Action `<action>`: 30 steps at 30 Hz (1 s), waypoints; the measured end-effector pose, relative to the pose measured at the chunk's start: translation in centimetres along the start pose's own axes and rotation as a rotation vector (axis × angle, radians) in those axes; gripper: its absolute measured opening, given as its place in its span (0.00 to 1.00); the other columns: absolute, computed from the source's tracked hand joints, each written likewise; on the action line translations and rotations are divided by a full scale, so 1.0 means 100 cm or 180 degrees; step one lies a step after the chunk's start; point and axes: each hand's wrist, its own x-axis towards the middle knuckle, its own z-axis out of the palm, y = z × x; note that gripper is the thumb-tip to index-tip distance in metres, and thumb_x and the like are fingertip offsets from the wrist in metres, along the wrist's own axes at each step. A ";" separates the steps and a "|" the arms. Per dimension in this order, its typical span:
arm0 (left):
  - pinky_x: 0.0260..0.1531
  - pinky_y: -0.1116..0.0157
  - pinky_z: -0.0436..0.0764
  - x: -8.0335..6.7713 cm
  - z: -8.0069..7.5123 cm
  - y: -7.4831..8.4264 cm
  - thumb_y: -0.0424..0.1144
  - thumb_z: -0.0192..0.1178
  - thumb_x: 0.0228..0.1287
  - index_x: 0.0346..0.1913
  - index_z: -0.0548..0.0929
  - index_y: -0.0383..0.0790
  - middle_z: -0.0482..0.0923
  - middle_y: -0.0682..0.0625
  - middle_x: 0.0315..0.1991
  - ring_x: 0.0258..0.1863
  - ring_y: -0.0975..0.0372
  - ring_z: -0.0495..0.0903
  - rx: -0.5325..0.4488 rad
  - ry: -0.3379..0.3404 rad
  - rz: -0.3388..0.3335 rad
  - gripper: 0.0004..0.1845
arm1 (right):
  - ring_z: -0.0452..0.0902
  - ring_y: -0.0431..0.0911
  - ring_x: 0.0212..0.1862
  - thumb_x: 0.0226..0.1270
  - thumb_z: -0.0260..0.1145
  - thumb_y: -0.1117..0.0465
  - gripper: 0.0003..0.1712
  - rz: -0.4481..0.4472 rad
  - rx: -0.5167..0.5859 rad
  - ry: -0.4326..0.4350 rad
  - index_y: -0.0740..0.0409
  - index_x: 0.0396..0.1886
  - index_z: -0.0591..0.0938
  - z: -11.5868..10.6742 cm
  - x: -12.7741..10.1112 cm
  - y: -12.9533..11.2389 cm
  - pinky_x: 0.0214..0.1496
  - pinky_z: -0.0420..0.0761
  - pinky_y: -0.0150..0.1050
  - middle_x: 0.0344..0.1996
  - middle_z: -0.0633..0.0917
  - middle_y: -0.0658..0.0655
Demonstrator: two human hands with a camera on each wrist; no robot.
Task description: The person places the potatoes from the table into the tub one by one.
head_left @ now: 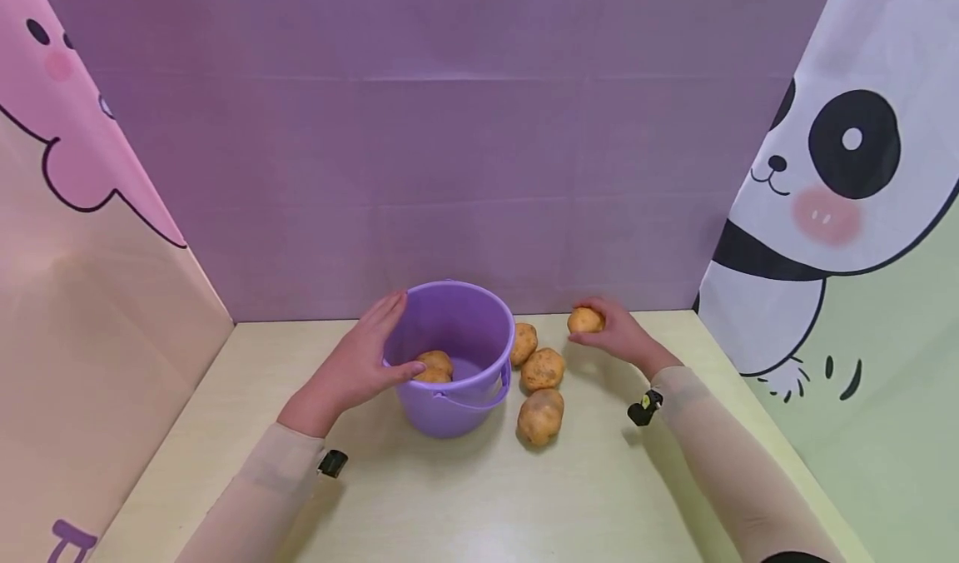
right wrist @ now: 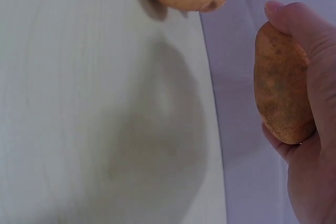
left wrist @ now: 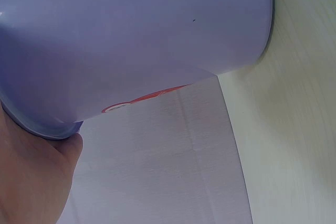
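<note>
A purple bucket [head_left: 451,413] stands upright with potatoes [head_left: 434,365] lying inside it. My left hand [head_left: 360,363] holds its rim on the left side, thumb across the near edge and fingers along the far one. The left wrist view shows the bucket's outer wall [left wrist: 152,40] up close, the hand [left wrist: 37,171] at its rim. To the right, my right hand [head_left: 618,334] grips a potato [head_left: 584,321] between thumb and fingers. In the right wrist view this potato [right wrist: 281,85] is raised over the table, its shadow below.
Between bucket and right hand lie three potatoes on the pale table [head_left: 479,505]: one at the back [head_left: 524,344], one in the middle [head_left: 543,370], one nearest me [head_left: 540,417]. A purple wall [head_left: 464,146] closes off the back. Side walls carry a panda [head_left: 854,171] and pink cartoon.
</note>
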 end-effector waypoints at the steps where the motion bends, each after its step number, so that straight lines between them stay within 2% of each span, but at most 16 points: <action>1: 0.84 0.37 0.56 0.000 0.000 0.000 0.58 0.75 0.68 0.86 0.56 0.25 0.52 0.35 0.89 0.89 0.41 0.48 -0.0010 0.0002 0.0001 0.59 | 0.80 0.58 0.59 0.66 0.85 0.57 0.37 0.0006 -0.0010 -0.0009 0.65 0.71 0.83 -0.001 0.000 -0.001 0.61 0.83 0.51 0.64 0.84 0.65; 9: 0.84 0.38 0.56 0.000 0.000 0.002 0.60 0.74 0.68 0.86 0.57 0.25 0.53 0.35 0.89 0.89 0.41 0.49 -0.0019 0.0015 0.0007 0.59 | 0.79 0.59 0.61 0.67 0.85 0.55 0.39 0.0012 0.0061 -0.0079 0.63 0.73 0.81 -0.007 0.003 -0.020 0.60 0.85 0.53 0.67 0.82 0.65; 15: 0.84 0.37 0.56 0.000 0.000 0.001 0.59 0.74 0.68 0.86 0.57 0.25 0.52 0.35 0.89 0.89 0.41 0.49 -0.0005 0.0025 0.0016 0.59 | 0.81 0.57 0.57 0.65 0.86 0.57 0.36 -0.0143 0.0077 -0.0065 0.60 0.71 0.83 -0.010 0.007 -0.034 0.56 0.86 0.49 0.63 0.83 0.63; 21: 0.84 0.38 0.56 0.000 0.000 0.000 0.61 0.74 0.67 0.86 0.57 0.25 0.52 0.35 0.89 0.89 0.41 0.48 -0.0007 0.0022 0.0000 0.60 | 0.81 0.55 0.55 0.63 0.87 0.58 0.35 -0.0370 -0.0061 -0.0042 0.58 0.69 0.84 -0.012 0.009 -0.048 0.55 0.86 0.49 0.61 0.84 0.62; 30: 0.84 0.38 0.56 0.000 0.000 0.000 0.61 0.73 0.68 0.86 0.57 0.25 0.52 0.35 0.89 0.89 0.40 0.49 0.0001 0.0012 0.0016 0.60 | 0.79 0.54 0.56 0.65 0.86 0.57 0.35 -0.0468 -0.0058 -0.0069 0.57 0.70 0.84 -0.015 0.011 -0.066 0.56 0.85 0.49 0.61 0.84 0.60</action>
